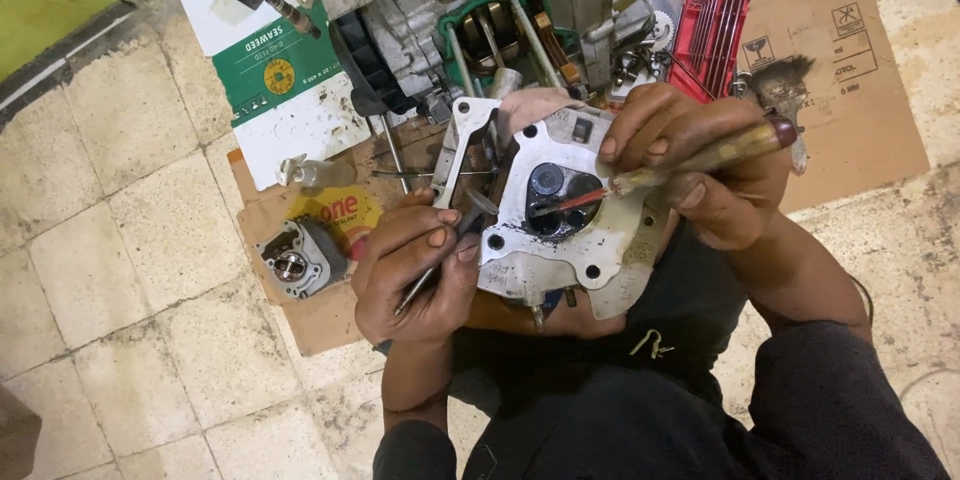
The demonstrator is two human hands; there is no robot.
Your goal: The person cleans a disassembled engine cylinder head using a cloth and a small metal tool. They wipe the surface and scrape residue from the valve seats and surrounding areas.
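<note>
A silver engine cylinder head (590, 225) rests on my lap, its combustion chamber with two dark valves facing up. My left hand (415, 270) grips the head's left edge and also holds a loose valve (440, 255) by its thin stem, its round face near the head. My right hand (700, 170) is closed on a tool with a yellowish handle (735, 147); its red shaft (575, 202) points into the chamber at the valves.
An opened engine block with a green gasket (500, 30) stands ahead on cardboard (850, 90). A red hex key set (712, 25) lies to its right. A small cylinder part (298, 258), a small clear bottle (320, 173) and green-white paper (280, 80) lie at left on the tile floor.
</note>
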